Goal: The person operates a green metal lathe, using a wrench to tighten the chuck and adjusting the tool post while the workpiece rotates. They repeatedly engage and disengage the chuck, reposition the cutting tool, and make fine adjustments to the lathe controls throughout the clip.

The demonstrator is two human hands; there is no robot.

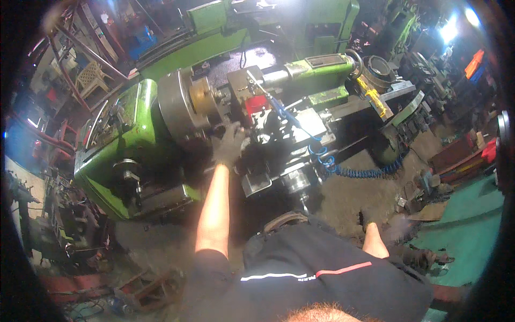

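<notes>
My left hand, in a dark grey work glove, reaches over the green lathe, beside the chuck. Its fingers look stretched and apart, near the chuck's front; whether they touch it I cannot tell. A brownish round workpiece sits at the chuck's face. Just right of my hand is the tool carriage, with a red part and a blue-handled air gun lying across it. My right hand is low on the right, away from the lathe, dark and hard to make out; its fingers are hidden.
The green tailstock stands right of the carriage. A coiled blue air hose hangs along the lathe's front. A handwheel juts toward me. Another green machine stands behind, and a beige plastic chair at far left.
</notes>
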